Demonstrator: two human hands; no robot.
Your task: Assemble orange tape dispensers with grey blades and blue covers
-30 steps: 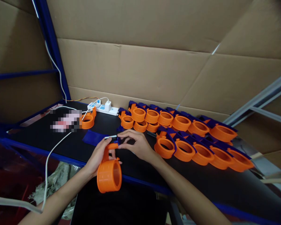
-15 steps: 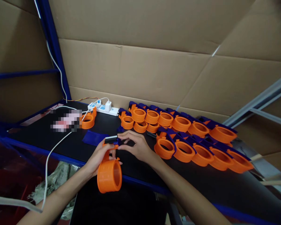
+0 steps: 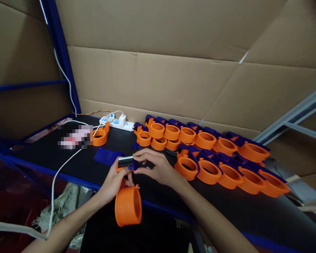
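An orange tape dispenser hangs from my left hand, which is wrapped around its neck just above the front edge of the table. At its head are a black roller and a white toothed strip. My right hand pinches a small dark-blue plastic part against the right end of that head. The fingers partly cover where the two meet. A flat dark-blue plastic piece lies on the table just beyond my left hand.
Several orange-and-blue tape dispensers stand in rows to the right, some stacked. Another orange dispenser body sits at the left, near a white power strip and a loose white cable. Cardboard walls the back.
The held dispenser's ring has swung slightly right and down. Its head has tilted, showing more of the roller. Both hands keep their hold.
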